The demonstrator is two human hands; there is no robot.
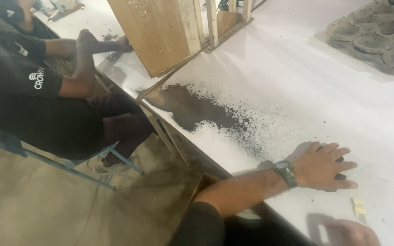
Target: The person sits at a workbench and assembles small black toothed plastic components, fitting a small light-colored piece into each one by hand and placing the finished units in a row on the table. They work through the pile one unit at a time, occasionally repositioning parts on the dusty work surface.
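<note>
Dark pieces (339,160) under splayed left hand (324,167) on powder-dusted white table (297,82); right hand (352,232) unclear.

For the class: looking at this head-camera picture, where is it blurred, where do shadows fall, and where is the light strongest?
Head view: the right hand at the bottom edge is smeared by motion blur; the left hand, flat on the white table, is fairly sharp and casts a soft shadow beside it; the tabletop is brightest towards the top right, nearly washed out; the dark powder stays readable; the seated co-worker is dim.
</note>
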